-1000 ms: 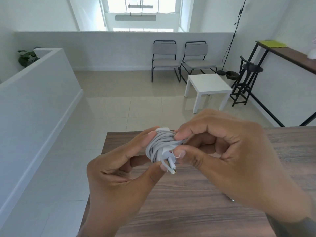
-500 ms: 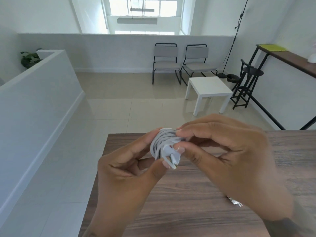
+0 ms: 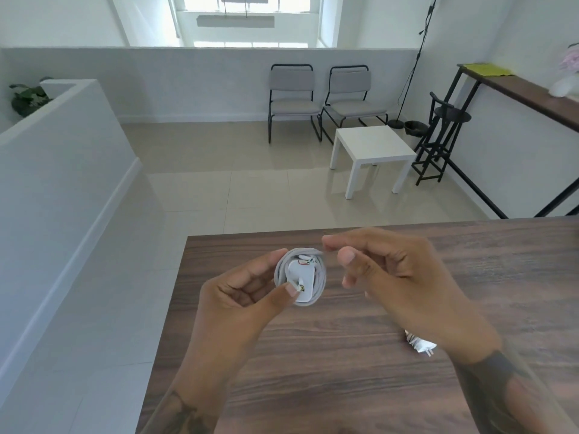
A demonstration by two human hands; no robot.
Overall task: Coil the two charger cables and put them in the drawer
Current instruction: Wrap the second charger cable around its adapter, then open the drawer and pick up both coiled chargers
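First charger cable (image 3: 300, 278) looks fully coiled around its plug — left hand (image 3: 247, 296) pinches it between thumb and fingers above the bench (image 3: 344, 371). Right hand (image 3: 388, 277) sits just beside the coil, fingers loosely curled, grasping nothing. Second charger (image 3: 419, 343) lies on the bench under the right wrist, mostly hidden — no drawer in view, so stowing is left.

The left hand (image 3: 247, 296) is raised over the table, palm turned inward, its forefinger and thumb curled round a coil (image 3: 300, 276) and pinching it. The right hand (image 3: 394, 283) hangs just beside the coil, apart from it, fingers loosely bent and holding nothing. Both forearms reach in from below.
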